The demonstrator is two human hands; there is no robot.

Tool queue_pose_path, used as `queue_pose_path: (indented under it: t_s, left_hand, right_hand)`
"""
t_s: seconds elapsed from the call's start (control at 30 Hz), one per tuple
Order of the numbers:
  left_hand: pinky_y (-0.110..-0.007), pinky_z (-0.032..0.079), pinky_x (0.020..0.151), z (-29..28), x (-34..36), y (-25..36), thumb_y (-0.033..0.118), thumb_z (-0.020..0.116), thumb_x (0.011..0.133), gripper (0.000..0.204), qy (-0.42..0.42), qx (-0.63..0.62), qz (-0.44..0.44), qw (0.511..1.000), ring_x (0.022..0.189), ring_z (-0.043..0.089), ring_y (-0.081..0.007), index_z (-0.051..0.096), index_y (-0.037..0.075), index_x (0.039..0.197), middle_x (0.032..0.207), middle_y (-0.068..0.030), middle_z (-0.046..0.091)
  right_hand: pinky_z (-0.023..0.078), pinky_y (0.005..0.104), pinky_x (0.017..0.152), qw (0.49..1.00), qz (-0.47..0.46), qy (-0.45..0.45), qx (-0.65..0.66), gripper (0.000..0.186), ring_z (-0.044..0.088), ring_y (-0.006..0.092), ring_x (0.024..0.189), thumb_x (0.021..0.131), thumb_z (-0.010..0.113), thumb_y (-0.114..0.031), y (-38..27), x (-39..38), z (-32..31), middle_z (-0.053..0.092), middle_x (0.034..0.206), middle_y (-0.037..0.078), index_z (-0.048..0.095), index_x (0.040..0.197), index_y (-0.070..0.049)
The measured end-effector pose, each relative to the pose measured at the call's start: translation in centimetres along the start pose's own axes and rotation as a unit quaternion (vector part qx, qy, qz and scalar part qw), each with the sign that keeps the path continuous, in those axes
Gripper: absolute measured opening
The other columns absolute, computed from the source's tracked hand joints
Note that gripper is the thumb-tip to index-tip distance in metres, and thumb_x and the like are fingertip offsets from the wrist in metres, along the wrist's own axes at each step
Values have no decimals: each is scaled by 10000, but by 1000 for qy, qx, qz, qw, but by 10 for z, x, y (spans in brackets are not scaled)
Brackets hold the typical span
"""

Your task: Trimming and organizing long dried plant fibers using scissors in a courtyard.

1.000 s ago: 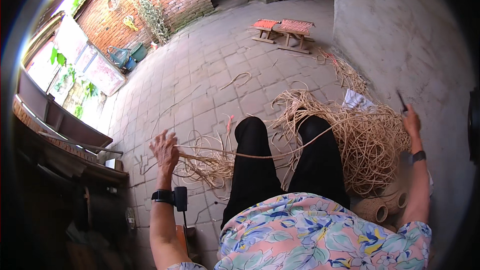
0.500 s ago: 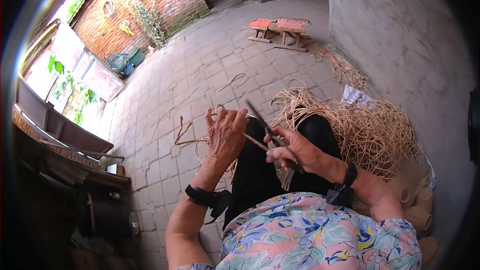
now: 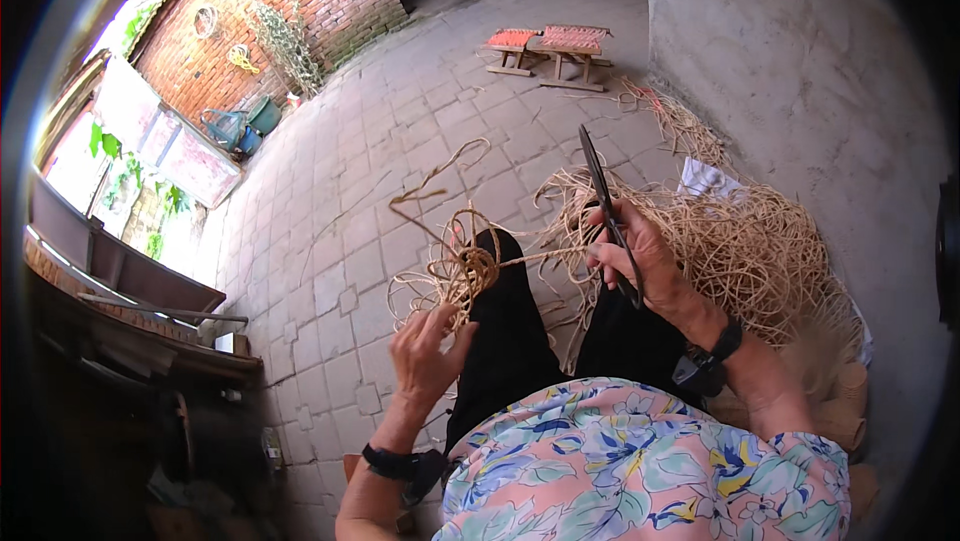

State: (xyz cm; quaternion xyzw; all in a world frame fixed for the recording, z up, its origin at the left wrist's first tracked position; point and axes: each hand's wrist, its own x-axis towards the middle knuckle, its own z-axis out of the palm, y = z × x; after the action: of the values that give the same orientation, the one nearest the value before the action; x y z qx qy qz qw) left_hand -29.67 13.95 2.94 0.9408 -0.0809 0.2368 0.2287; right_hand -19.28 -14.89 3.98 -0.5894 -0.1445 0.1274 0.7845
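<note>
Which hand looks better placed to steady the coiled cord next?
Left, most likely: the left hand is just below the coiled cord in the picture and shows no tool, while the right hand grips dark scissors, with a strand running to its fingers.

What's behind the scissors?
Paving and cord show past the scissors, with the right hand partly behind them. Whatever the scissors and hand directly cover can't be seen.

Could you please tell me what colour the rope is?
The rope is tan, seen best in the head view.
</note>
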Motion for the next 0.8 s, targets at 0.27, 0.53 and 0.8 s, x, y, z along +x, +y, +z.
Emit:
queue_pose_path:
  t_s: [0.27, 0.53, 0.8]
  left_hand:
    - [-412, 387, 843, 93, 46, -20, 358, 723, 748, 404, 81, 154, 3, 985, 749, 588, -243, 618, 98, 1040, 813, -48, 633]
    - [-313, 480, 741, 27, 65, -64, 212, 580, 880, 316, -266, -326, -194, 886, 846, 644, -164, 617, 41, 1144, 900, -62, 686]
    - [-245, 451, 603, -12, 25, -192, 228, 595, 848, 223, -35, -357, -220, 907, 670, 565, -96, 658, 26, 918, 730, 3, 611]
  right_hand:
    - [439, 170, 500, 999, -23, -41, -5, 309, 517, 33, 549, 838, 585, -51, -2, -7, 18, 583, 737, 22, 473, 1126, -54]
    - [317, 177, 458, 957, -92, 111, -252, 292, 408, -1, 522, 813, 589, -2, 17, 14, -45, 487, 661, -69, 532, 1093, -64]
    - [474, 302, 573, 828, -188, 233, -474, 321, 556, 170, 597, 794, 633, 6, 9, 12, -94, 542, 674, 64, 536, 1088, -78]
